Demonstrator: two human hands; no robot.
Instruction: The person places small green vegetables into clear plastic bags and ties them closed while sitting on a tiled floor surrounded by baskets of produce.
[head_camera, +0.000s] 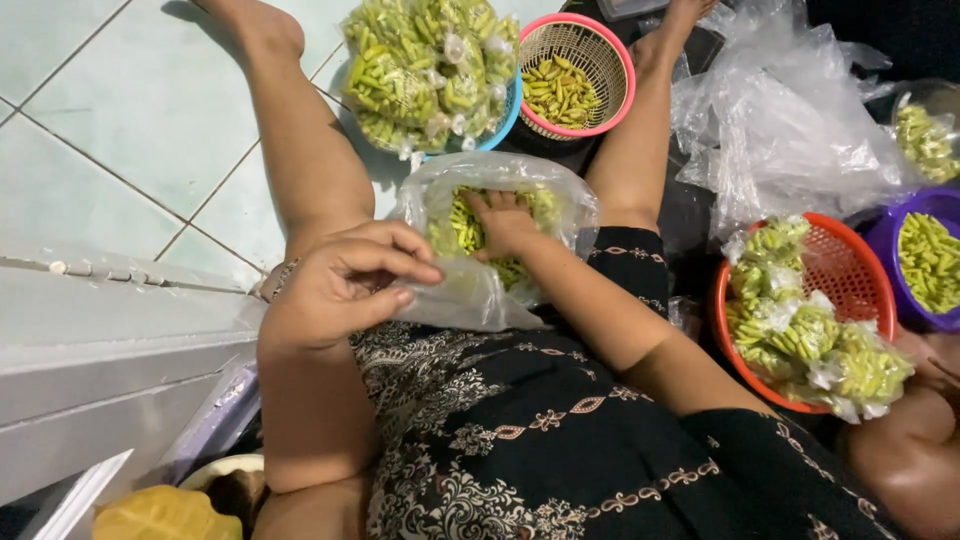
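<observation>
Glossy tiled floor (130, 110); right hand (503, 225) inside crinkly clear bag (470, 290), left hand (335, 285) pinching rim.

Green chilies (470, 228), pink basket (625, 75), orange basket (868, 270), blk floral-print dress (520, 420)

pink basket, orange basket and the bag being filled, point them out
pink basket (617, 60), head view, right rim
orange basket (860, 275), head view, bare inner wall
clear plastic bag (470, 295), head view, lower fold by the left hand

Pale green tiled floor (120, 110) — dark grout lines, evenly lit.
</observation>
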